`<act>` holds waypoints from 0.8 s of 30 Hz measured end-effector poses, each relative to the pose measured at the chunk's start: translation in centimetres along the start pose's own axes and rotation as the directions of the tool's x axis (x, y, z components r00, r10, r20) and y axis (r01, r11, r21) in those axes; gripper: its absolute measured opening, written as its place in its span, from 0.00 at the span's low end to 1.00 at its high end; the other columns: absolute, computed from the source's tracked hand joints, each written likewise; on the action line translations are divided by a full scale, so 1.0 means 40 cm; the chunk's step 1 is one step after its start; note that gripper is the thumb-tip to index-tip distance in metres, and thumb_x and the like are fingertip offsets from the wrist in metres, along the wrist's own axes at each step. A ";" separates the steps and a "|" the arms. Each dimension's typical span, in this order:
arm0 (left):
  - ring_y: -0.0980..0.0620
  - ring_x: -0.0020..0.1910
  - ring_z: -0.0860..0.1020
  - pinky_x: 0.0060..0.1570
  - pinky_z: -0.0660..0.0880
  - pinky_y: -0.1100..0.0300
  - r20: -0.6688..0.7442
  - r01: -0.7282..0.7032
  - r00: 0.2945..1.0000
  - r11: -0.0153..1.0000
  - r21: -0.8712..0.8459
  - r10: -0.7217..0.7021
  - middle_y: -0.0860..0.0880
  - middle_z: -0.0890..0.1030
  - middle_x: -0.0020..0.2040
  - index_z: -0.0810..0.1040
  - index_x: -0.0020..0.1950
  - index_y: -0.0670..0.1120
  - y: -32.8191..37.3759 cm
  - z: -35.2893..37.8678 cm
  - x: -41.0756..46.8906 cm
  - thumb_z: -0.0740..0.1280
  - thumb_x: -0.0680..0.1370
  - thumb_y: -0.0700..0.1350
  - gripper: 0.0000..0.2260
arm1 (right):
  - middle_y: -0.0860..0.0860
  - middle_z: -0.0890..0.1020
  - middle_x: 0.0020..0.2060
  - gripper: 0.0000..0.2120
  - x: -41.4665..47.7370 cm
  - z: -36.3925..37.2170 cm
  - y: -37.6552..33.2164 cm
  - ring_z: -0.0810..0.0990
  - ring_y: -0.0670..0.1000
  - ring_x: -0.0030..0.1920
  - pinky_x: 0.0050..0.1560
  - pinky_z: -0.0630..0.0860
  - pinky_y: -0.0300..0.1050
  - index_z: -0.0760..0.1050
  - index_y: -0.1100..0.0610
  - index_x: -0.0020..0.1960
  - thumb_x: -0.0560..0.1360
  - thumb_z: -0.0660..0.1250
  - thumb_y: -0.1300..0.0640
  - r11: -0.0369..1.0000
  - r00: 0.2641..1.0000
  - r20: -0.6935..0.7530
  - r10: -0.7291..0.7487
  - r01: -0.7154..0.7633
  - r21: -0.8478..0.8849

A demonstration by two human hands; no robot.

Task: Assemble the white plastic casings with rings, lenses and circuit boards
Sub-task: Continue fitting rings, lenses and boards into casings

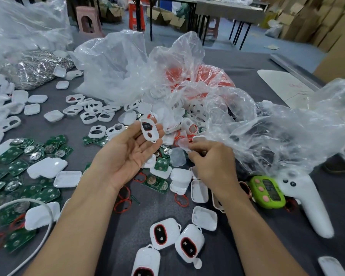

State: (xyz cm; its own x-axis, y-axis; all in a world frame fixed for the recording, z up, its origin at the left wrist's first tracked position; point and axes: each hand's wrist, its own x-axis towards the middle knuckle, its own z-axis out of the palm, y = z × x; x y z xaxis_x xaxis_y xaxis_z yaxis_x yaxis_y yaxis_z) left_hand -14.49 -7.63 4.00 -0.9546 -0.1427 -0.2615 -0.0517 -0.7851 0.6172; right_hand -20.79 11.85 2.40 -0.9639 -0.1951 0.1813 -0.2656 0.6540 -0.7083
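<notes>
1. Grey tabletop [147, 208], lower left: loose green circuit boards [18, 168].
2. Crumpled clear plastic bag [179, 56], upper centre, holds a red mass [211, 76] and white frames [196, 113].
3. Left hand [126, 154], palm up, grips a white two-hole plastic casing [148, 130], centre.
4. Right hand [213, 166] pinches a small translucent piece [182, 144] beside it.

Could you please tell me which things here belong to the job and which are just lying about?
Job: white casing in left hand, clear lens in right hand, green circuit boards, red rings.
Lying about: green timer, white controller.
</notes>
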 end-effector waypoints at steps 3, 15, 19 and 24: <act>0.46 0.60 0.84 0.48 0.84 0.56 0.007 0.002 1.000 1.000 0.000 -0.002 0.40 0.84 0.61 0.80 0.64 0.38 0.001 -0.001 0.000 0.64 0.82 0.47 0.16 | 0.31 0.83 0.37 0.06 0.008 -0.004 0.005 0.82 0.35 0.39 0.45 0.80 0.36 0.86 0.41 0.44 0.72 0.76 0.53 0.992 0.994 -0.036 0.103 -0.100 0.077; 0.45 0.59 0.84 0.48 0.84 0.55 0.023 0.020 1.000 0.999 0.035 -0.021 0.39 0.83 0.62 0.86 0.57 0.39 -0.004 -0.003 0.007 0.67 0.77 0.47 0.16 | 0.41 0.79 0.24 0.19 0.006 -0.005 0.003 0.77 0.45 0.27 0.31 0.70 0.40 0.77 0.50 0.28 0.73 0.74 0.43 0.985 0.931 -0.328 0.162 -0.134 0.108; 0.46 0.58 0.84 0.48 0.84 0.56 0.018 0.015 1.000 0.998 0.053 -0.016 0.39 0.84 0.62 0.84 0.60 0.39 -0.001 -0.002 0.005 0.66 0.78 0.47 0.17 | 0.40 0.84 0.35 0.03 -0.011 0.008 -0.004 0.80 0.44 0.38 0.42 0.77 0.42 0.85 0.48 0.42 0.74 0.73 0.52 0.993 0.990 -0.080 -0.113 0.109 -0.050; 0.45 0.59 0.84 0.47 0.84 0.56 0.012 0.008 1.000 0.999 0.048 -0.009 0.39 0.84 0.62 0.82 0.62 0.39 0.004 -0.002 0.000 0.67 0.77 0.47 0.18 | 0.47 0.84 0.54 0.13 -0.015 0.019 -0.019 0.77 0.54 0.58 0.65 0.70 0.51 0.83 0.47 0.56 0.72 0.73 0.56 0.945 0.991 0.077 -0.106 0.125 -0.302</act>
State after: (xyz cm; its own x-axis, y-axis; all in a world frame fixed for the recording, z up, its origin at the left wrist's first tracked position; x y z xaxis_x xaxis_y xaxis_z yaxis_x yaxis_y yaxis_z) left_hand -14.49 -7.79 4.03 -0.9575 -0.1284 -0.2581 -0.0737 -0.7565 0.6498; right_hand -19.99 10.92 2.30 -0.9257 -0.3194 0.2026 -0.3774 0.8142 -0.4411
